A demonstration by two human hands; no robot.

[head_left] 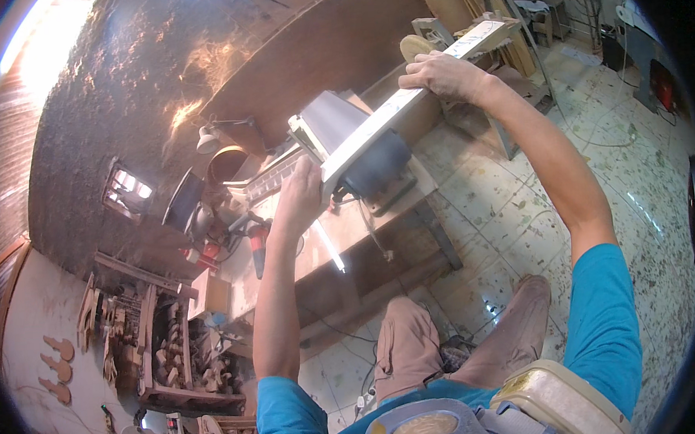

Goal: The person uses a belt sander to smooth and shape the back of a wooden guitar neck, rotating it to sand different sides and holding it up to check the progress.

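A long, narrow, pale wooden board (368, 131) slants from the middle of the view up to the far right, with dark markings near its far end. My left hand (302, 191) is closed round its near end. Farther along, my right hand (444, 77) grips the board from above, fingers curled over the edge. The board lies across a bench-mounted belt sander with a wide grey belt (328, 117) and a dark rounded end (384, 164). I cannot tell whether board and belt touch. Parts of the board are hidden under both hands.
The sander stands on a wooden workbench (349, 252). On its left lie a red-and-black power tool (257, 249) and a small wooden box (208, 293). A lamp (208, 139) is behind. Shelves with wood pieces (189, 343) stand lower left; a cable (587, 138) crosses the tiled floor.
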